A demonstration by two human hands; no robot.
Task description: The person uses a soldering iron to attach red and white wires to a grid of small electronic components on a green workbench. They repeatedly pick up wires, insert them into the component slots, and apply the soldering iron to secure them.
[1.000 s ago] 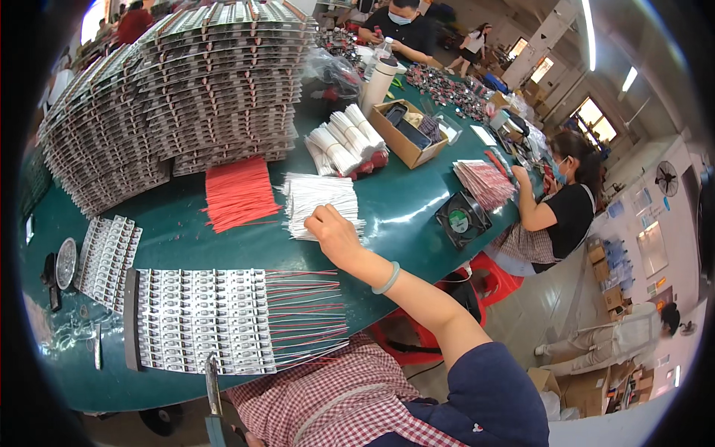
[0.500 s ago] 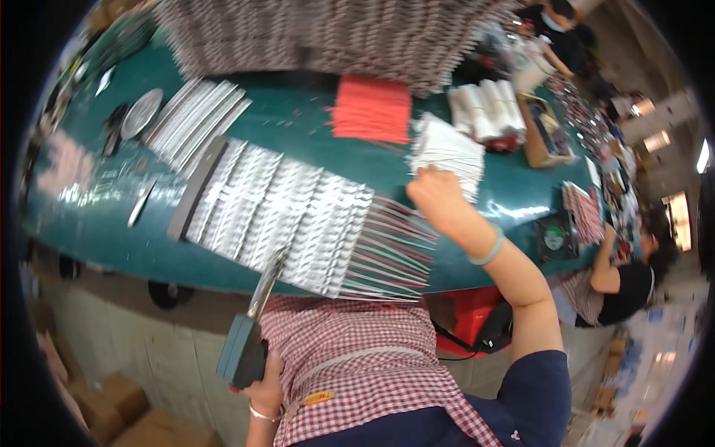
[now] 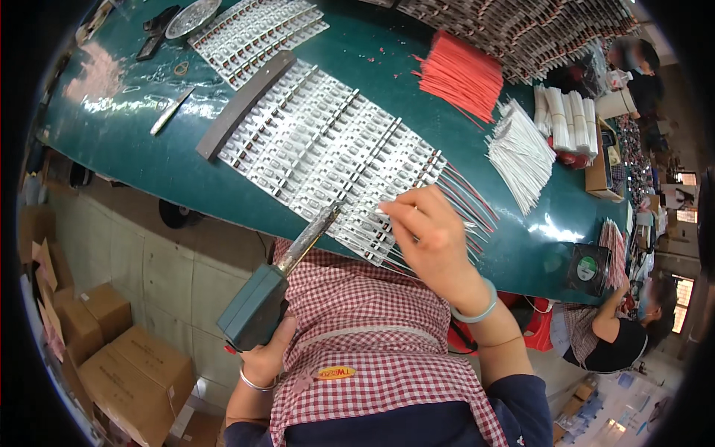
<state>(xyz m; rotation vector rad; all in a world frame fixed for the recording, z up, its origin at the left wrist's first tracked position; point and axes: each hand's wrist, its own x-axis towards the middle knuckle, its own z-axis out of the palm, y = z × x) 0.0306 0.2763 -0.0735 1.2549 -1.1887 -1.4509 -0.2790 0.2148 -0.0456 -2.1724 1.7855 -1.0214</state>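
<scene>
My left hand [image 3: 269,350] is closed round the handle of a dark teal soldering gun [image 3: 257,305]. The gun's metal tip reaches over the near edge of a sheet of small silvery circuit boards [image 3: 320,141], close to my right fingertips. My right hand [image 3: 432,235] is pinched above the sheet's near right part, with a thin white wire in it, mostly hidden by the fingers. Red and white wires [image 3: 477,197] stick out from the sheet's right end. A dark grey bar [image 3: 246,104] lies along its left end. Loose white wires [image 3: 521,156] lie fanned out to the right.
A pile of red wires [image 3: 462,74] lies farther back, before stacked boards [image 3: 521,30]. Another board sheet [image 3: 257,37], a round dish [image 3: 192,18] and tweezers [image 3: 171,110] are at left. White bundles [image 3: 566,119] stand at right. A co-worker [image 3: 618,320] sits at far right.
My right hand has come from the white wires to above the board sheet. The soldering gun has moved up and right, its tip closer to my right fingers. The view has shifted.
</scene>
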